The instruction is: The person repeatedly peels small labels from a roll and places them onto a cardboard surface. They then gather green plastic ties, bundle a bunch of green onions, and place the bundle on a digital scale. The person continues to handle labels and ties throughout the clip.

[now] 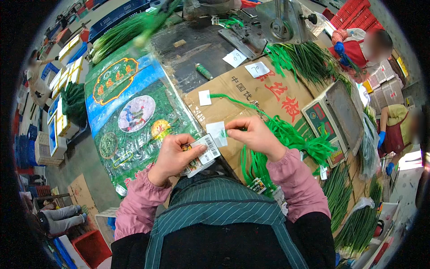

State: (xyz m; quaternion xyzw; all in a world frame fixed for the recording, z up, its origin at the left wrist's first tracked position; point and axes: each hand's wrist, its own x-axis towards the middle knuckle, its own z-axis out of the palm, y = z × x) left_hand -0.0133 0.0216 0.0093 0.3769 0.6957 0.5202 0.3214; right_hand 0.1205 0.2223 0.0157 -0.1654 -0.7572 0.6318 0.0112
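Note:
My left hand [178,154] grips a small stack of printed labels [203,153], the top one bearing a barcode. Thumb and forefinger of my right hand [252,134] are pinched at the right edge of a white paper label [216,130] with a green mark on it. That label overlaps the upper end of the stack. Beyond it, another white tag [204,98] is joined to a twisted green tape [235,99], which runs to a bundle of green ties [278,127] under and beside my right hand. Flattened brown cardboard [231,114] lies beneath.
A green printed plastic sack [134,101] covers the left side. At right stand a weighing scale [331,124] and bunches of green onions [339,191]. A metal device [282,23] stands at the back. Two co-workers with blue gloves [340,49] are at the right.

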